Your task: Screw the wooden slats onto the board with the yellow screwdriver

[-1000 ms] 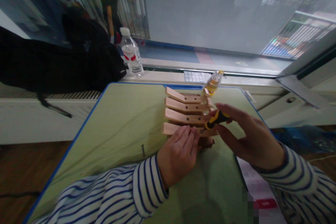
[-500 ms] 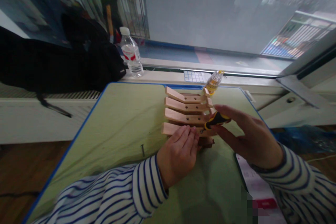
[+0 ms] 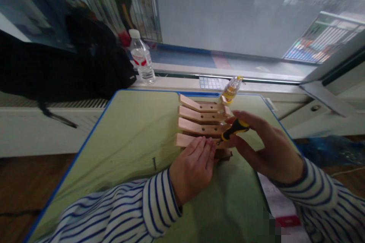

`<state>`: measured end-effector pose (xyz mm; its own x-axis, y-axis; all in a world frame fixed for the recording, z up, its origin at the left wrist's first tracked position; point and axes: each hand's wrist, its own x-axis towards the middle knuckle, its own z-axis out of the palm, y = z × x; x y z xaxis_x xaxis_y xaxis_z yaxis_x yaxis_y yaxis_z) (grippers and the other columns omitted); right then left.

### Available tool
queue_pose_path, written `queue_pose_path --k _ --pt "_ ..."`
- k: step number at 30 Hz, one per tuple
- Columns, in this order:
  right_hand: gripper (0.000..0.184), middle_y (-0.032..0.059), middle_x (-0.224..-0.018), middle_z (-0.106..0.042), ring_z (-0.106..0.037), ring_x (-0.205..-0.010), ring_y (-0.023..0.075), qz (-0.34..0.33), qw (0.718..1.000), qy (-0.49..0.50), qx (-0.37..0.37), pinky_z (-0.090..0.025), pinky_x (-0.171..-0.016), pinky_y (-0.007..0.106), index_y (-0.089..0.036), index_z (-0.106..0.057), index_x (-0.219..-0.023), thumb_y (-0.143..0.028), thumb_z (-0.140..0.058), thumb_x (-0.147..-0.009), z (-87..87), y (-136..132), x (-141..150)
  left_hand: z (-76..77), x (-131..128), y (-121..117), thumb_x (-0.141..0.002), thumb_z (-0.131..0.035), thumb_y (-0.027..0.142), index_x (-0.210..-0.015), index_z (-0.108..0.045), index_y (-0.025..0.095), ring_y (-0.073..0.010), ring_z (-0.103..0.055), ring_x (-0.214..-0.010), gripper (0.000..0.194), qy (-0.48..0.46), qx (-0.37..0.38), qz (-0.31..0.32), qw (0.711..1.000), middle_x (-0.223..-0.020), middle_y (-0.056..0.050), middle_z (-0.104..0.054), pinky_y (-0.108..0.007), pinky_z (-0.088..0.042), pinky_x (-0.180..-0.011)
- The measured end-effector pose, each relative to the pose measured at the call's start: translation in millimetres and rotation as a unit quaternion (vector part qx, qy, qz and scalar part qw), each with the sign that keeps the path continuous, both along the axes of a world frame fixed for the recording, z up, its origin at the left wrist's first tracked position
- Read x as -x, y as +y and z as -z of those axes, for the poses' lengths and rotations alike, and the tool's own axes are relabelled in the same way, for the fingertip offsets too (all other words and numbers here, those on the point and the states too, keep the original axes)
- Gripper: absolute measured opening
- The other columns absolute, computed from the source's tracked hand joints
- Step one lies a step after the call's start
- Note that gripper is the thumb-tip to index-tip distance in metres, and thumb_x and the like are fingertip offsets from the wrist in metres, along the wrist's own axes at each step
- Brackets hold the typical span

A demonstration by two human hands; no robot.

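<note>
A wooden frame of several angled slats (image 3: 190,124) with dark holes lies on the green table (image 3: 137,121). My left hand (image 3: 195,167) presses its closed fingers on the nearest slat (image 3: 182,140), holding the frame in place; its underside grip is hidden. In my right hand (image 3: 270,148) is a yellow-and-black screwdriver (image 3: 235,129), gripped between thumb and fingers. The screwdriver tilts down to the left, its tip at a hole or screw in the nearest slat, too small to tell which. Left of my left hand lies a dark screw (image 3: 154,163).
A clear water bottle (image 3: 142,59) stands on the sill beside a black bag (image 3: 62,68). Behind the frame leans a yellow-capped bottle (image 3: 232,88). A phone-like object with a pale screen (image 3: 276,193) lies partly under my right forearm. Blue edging (image 3: 72,158) rims the table.
My right hand has shifted slightly up and left and its fingers have turned a little on the screwdriver, which stands somewhat steeper. My left hand and the frame stay nearly still.
</note>
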<state>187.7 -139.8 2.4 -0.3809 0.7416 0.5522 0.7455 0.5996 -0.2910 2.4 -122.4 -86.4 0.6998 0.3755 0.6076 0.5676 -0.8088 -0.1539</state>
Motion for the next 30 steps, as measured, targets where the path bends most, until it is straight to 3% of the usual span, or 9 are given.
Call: queue_pose_path --k 14,30 --pt "0.052 0.0087 -0.107 -0.064 -0.062 -0.095 0.0208 0.002 1.000 -0.016 -0.008 -0.052 -0.081 0.036 -0.021 -0.041 -0.129 -0.016 -0.058 -0.080 4.8 3 -2 2.2 -1 1 -0.088 -0.048 0.020 -0.108 -0.060 0.003 -0.0253 -0.061 -0.103 0.029 -0.006 -0.003 0.000 1.000 -0.110 -0.016 -0.064 -0.039 -0.048 -0.091" --pt "0.051 0.0079 -0.100 -0.066 -0.066 -0.085 0.0205 0.059 0.997 -0.003 -0.055 -0.056 -0.072 0.033 -0.022 -0.044 -0.126 -0.022 -0.062 -0.079 13.3 3 1 3.0 2 0 -0.088 -0.048 0.019 -0.107 -0.060 0.002 -0.0247 -0.061 -0.101 0.028 -0.008 -0.001 -0.001 1.000 -0.110 -0.017 -0.064 -0.039 -0.048 -0.091"
